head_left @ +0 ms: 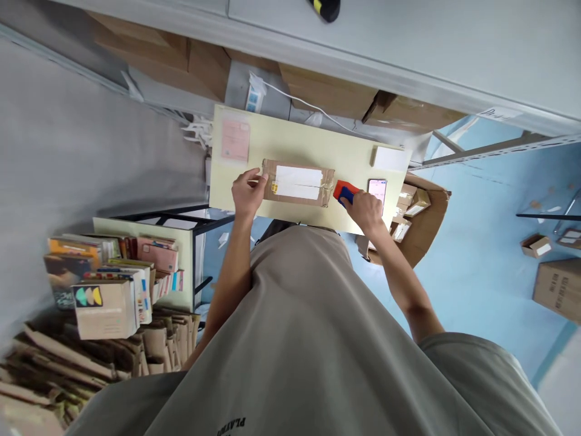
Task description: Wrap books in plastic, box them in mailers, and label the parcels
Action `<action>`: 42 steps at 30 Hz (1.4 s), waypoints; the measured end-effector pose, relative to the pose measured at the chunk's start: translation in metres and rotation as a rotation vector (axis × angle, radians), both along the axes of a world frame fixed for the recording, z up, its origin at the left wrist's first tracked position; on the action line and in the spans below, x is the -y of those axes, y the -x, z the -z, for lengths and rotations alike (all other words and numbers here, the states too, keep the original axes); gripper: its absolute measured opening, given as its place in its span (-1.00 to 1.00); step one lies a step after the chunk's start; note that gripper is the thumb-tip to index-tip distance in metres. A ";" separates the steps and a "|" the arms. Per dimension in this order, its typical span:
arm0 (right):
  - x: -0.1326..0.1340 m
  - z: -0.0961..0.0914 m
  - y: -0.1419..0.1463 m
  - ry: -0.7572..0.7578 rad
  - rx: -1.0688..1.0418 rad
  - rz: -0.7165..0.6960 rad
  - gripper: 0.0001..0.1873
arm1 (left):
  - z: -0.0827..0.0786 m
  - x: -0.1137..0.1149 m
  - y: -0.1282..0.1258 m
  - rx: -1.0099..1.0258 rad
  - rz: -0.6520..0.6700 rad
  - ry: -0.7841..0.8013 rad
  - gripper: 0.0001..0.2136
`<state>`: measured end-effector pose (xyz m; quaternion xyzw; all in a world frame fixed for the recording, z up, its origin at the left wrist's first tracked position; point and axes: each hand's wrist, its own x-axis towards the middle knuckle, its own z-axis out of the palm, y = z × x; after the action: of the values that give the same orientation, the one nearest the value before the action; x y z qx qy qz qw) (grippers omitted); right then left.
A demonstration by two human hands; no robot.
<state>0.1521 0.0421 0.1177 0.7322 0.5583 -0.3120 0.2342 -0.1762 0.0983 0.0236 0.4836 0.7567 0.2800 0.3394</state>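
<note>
One carton, head view, lies lengthwise on the pale table between the left hand and the right hand. Its white label faces upward, so the printed side stays legible, and glossy tape crosses its right end. The right hand is wrapped around a red-and-blue tool, whose front points at that taped end; the firm grip presumably serves to direct it. The left hand, fingers loosely bent, sits at the opposite end, probably to steady the carton; whether it pinches the edge or merely rests there cannot be told at this scale. A phone lies screen up just beside the right hand, where a glance would reach it. A white box and a pink packet occupy the far corners, leaving the middle to the carton. Beyond the right edge, an open box keeps smaller cartons together
</note>
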 end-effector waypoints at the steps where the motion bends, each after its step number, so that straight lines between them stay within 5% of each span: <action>1: 0.002 -0.009 -0.003 -0.014 -0.002 0.031 -0.34 | -0.004 -0.003 -0.001 -0.009 -0.014 -0.011 -0.75; 5: -0.003 -0.055 -0.015 -0.118 -0.023 0.143 -0.32 | -0.045 -0.021 -0.028 0.000 0.093 -0.223 -0.68; 9: -0.027 -0.101 -0.021 -0.334 -0.084 0.196 -0.41 | -0.108 -0.036 -0.099 0.100 0.481 -0.448 -0.59; 12: -0.057 -0.115 -0.029 -0.614 -0.175 0.154 -0.42 | -0.137 -0.053 -0.159 0.152 0.730 -0.609 -0.52; 16: -0.117 -0.104 -0.047 -1.061 -0.303 0.006 -0.42 | -0.142 -0.098 -0.211 0.254 0.832 -0.826 -0.48; 18: -0.150 -0.092 -0.057 -1.165 -0.287 -0.009 -0.43 | -0.139 -0.117 -0.220 0.276 0.858 -0.831 -0.48; 21: -0.194 -0.075 -0.067 -1.193 -0.207 0.023 -0.46 | -0.135 -0.121 -0.215 0.280 0.913 -0.759 -0.47; 25: -0.221 -0.067 -0.070 -1.116 -0.153 0.061 -0.45 | -0.123 -0.096 -0.181 0.256 0.893 -0.629 -0.47; 30: -0.173 -0.062 -0.049 -1.156 -0.059 0.114 -0.32 | -0.071 -0.061 -0.089 0.158 0.679 -0.421 -0.48; 33: -0.098 -0.024 -0.017 -1.234 -0.181 0.179 -0.25 | -0.029 -0.031 -0.024 0.104 0.426 -0.243 -0.49; 35: -0.043 0.015 0.013 -1.113 -0.332 0.278 -0.09 | -0.008 -0.008 0.006 0.103 0.294 -0.114 -0.52; 39: 0.032 0.085 0.071 -0.681 -0.482 0.510 0.13 | 0.009 0.025 0.015 0.119 0.267 0.027 -0.56; 42: 0.044 0.103 0.094 -0.639 -0.410 0.584 0.11 | 0.007 0.032 -0.003 0.130 0.225 0.026 -0.46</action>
<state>0.0577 -0.0024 0.0150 0.8172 0.4318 -0.3156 -0.2149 -0.1735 0.0663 0.0161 0.5419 0.6776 0.2612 0.4231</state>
